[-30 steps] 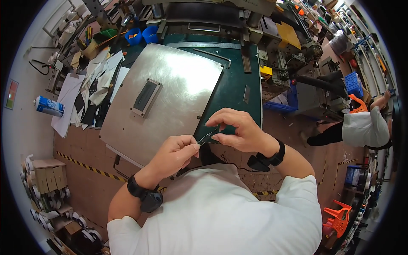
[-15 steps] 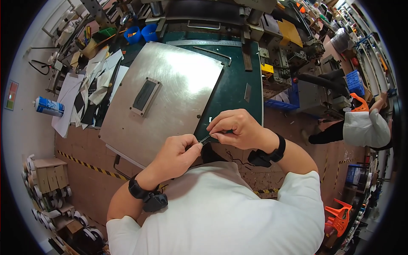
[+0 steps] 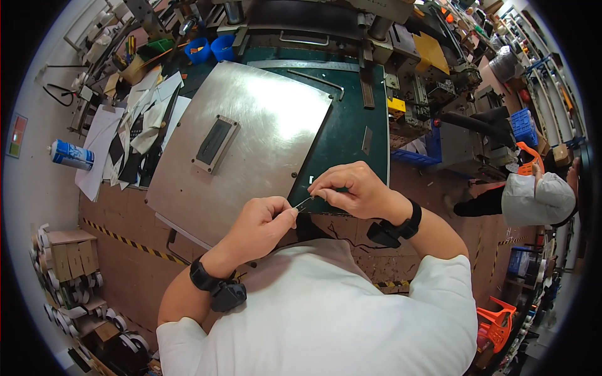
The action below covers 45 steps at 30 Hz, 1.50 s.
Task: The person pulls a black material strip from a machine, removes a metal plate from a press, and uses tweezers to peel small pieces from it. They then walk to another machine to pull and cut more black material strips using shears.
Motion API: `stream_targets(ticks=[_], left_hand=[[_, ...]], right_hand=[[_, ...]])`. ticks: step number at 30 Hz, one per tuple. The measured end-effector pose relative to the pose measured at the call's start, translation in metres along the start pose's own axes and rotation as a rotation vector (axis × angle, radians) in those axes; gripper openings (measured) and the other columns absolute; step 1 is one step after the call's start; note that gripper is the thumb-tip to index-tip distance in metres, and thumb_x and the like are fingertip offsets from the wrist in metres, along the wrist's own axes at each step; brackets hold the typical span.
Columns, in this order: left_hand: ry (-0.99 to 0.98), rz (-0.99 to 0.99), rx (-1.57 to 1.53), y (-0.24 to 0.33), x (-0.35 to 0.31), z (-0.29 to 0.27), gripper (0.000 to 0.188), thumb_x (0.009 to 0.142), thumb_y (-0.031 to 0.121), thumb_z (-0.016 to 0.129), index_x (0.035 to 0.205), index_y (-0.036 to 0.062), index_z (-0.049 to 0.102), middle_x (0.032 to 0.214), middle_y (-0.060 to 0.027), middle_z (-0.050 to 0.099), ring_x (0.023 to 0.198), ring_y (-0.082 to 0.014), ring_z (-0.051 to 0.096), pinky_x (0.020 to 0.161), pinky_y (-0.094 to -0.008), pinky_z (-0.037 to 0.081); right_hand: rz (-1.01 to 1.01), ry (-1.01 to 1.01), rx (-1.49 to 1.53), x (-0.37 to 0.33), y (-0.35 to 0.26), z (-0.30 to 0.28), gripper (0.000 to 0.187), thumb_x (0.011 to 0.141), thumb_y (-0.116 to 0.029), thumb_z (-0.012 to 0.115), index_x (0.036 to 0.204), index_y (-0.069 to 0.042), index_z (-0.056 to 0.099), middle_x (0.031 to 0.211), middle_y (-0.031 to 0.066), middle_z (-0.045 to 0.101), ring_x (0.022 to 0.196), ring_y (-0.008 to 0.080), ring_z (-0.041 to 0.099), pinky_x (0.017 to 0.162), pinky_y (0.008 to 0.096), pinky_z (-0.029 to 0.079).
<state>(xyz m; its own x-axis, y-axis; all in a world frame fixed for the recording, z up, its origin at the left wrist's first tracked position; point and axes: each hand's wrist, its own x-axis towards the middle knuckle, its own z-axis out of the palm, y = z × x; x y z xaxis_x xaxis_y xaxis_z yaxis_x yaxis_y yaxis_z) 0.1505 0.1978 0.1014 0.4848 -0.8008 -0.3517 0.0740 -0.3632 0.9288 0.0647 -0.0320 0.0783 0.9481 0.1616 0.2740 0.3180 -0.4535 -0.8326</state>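
Note:
Just past the front edge of the bench, my left hand (image 3: 260, 227) pinches the lower end of a small, thin, shiny piece (image 3: 305, 203) between thumb and forefinger. My right hand (image 3: 356, 190) has its thumb and fingertips closed at the upper end of that piece. It is too small to tell its exact kind. To the left of my hands lies a large metal plate (image 3: 188, 182), with a rectangular framed block (image 3: 216, 144) with a dark centre on it. A tiny white bit (image 3: 311, 179) rests on the green bench top (image 3: 348, 141) beside my right fingertips.
A steel ruler (image 3: 304, 64), a hex key (image 3: 320, 81) and a small flat metal strip (image 3: 367, 140) lie on the bench. Two blue cups (image 3: 198, 51) stand behind the plate. Paper scraps (image 3: 147, 119) pile up at left. Machinery (image 3: 423, 94) flanks the right; a person (image 3: 538, 199) is beyond.
My right fingertips have shifted slightly, and more of the thin piece shows between my hands. The person at right has moved a little. The left hand keeps its grip.

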Motion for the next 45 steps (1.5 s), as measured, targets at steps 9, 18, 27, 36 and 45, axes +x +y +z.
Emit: stream_targets(ticks=[9, 18, 27, 36, 45], left_hand=[[0.026, 0.093, 0.099, -0.001, 0.005, 0.006, 0.023, 0.092, 0.015, 0.059, 0.075, -0.0001, 0.063, 0.062, 0.0035, 0.054, 0.057, -0.0027, 0.041, 0.050, -0.0234, 0.032], [-0.003, 0.029, 0.093, 0.005, 0.007, 0.005, 0.023, 0.092, 0.015, 0.059, 0.075, 0.0001, 0.063, 0.062, 0.0037, 0.054, 0.056, -0.0027, 0.041, 0.049, -0.0236, 0.032], [0.001, 0.062, 0.130, 0.005, 0.012, 0.007, 0.024, 0.092, 0.016, 0.059, 0.076, -0.0007, 0.064, 0.060, 0.0029, 0.053, 0.055, -0.0030, 0.042, 0.048, -0.0240, 0.032], [-0.021, 0.072, 0.207, 0.009, 0.015, 0.014, 0.026, 0.092, 0.018, 0.058, 0.075, -0.0014, 0.063, 0.057, 0.0003, 0.051, 0.054, -0.0036, 0.042, 0.048, -0.0250, 0.032], [0.003, 0.060, 0.147, 0.007, 0.026, 0.012, 0.026, 0.092, 0.018, 0.058, 0.075, -0.0004, 0.063, 0.058, 0.0036, 0.050, 0.053, -0.0033, 0.041, 0.047, -0.0252, 0.030]], right_hand=[[-0.057, -0.086, -0.121, 0.001, 0.001, -0.004, 0.012, 0.078, 0.001, 0.069, 0.090, -0.002, 0.071, 0.086, 0.0100, 0.071, 0.077, 0.0242, 0.070, 0.068, 0.0306, 0.056], [-0.065, -0.002, -0.138, -0.007, 0.005, -0.001, 0.016, 0.079, 0.001, 0.070, 0.095, -0.002, 0.069, 0.090, 0.0103, 0.071, 0.080, 0.0252, 0.069, 0.068, 0.0312, 0.055], [-0.075, -0.037, -0.101, -0.009, 0.005, -0.011, 0.014, 0.080, -0.003, 0.070, 0.094, -0.004, 0.071, 0.092, 0.0089, 0.072, 0.080, 0.0247, 0.069, 0.069, 0.0321, 0.055], [-0.244, -0.131, -0.276, -0.003, 0.004, -0.016, 0.015, 0.072, 0.002, 0.070, 0.086, -0.003, 0.068, 0.087, 0.0086, 0.070, 0.075, 0.0245, 0.067, 0.065, 0.0343, 0.053], [-0.100, 0.121, -0.169, -0.011, 0.011, -0.004, 0.012, 0.076, 0.003, 0.064, 0.087, -0.002, 0.065, 0.084, 0.0097, 0.069, 0.075, 0.0244, 0.067, 0.067, 0.0322, 0.054]])
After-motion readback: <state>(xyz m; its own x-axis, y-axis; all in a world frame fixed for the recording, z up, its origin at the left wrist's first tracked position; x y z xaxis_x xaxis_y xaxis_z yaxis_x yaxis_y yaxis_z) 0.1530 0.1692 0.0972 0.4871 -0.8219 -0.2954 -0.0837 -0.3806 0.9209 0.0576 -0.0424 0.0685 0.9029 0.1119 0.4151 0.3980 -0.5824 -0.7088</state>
